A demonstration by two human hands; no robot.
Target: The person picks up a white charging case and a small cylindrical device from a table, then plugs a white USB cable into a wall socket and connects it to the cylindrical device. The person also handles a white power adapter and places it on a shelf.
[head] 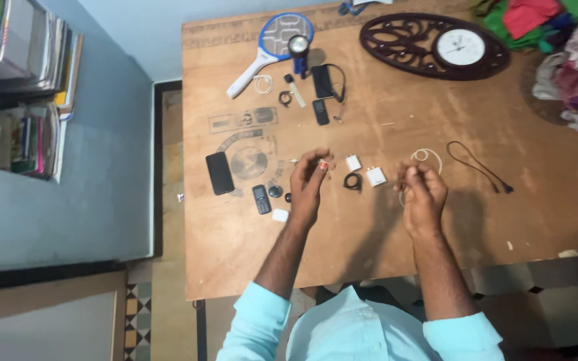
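Observation:
My left hand hovers over the wooden table, fingertips pinched on a small white plug-like piece. My right hand is raised beside it, fingers closed on a thin white cable that loops behind the hand. Between the hands lie two white charger blocks and a small black coiled cable. Left of my left hand rest a black smartphone, a small keypad phone and a white earbud case.
A blue racket-shaped swatter, a torch, more phones and cables sit at the back. An ornate dark wall clock and a cloth pile lie far right. A black cable lies right. Book shelves stand left.

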